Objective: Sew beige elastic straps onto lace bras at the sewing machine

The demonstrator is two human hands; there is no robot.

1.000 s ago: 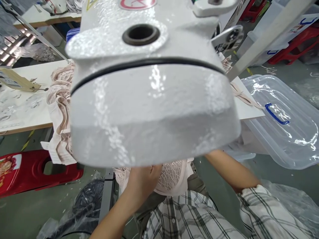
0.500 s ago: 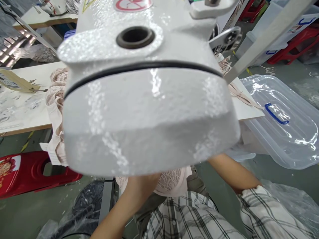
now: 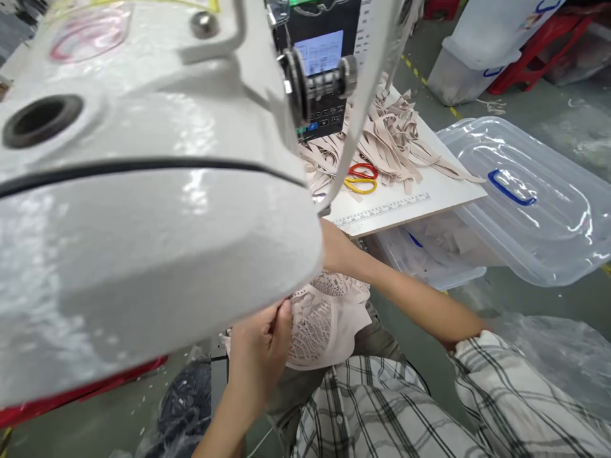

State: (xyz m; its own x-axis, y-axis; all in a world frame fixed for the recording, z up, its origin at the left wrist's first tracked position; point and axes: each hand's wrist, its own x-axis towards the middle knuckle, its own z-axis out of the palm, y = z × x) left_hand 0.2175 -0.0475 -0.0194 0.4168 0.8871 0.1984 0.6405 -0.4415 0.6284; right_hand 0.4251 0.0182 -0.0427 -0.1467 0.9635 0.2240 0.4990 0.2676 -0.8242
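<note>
A pale pink lace bra [image 3: 312,324] hangs below the sewing machine's head, over my lap. My left hand [image 3: 262,340] is closed at its left side, thumb pressed toward the fingers on the lace edge; the fingertips are partly covered by the machine. My right hand [image 3: 334,248] reaches in from the right above the lace, and its fingers are hidden behind the machine head. The white sewing machine head [image 3: 157,254] fills the left and middle of the view, close to the camera.
Scissors with red and yellow handles [image 3: 361,178] lie beside a heap of pink straps [image 3: 386,140] on the white table [image 3: 372,215]. Behind stands a control panel [image 3: 319,63]. A clear plastic lid [image 3: 539,210] and bins are at the right, a red stool [image 3: 86,391] lower left.
The view has shifted rightward, so the machine head sits further left. The control panel, scissors and strap heap now show. More of my left hand and the lace bra is visible.
</note>
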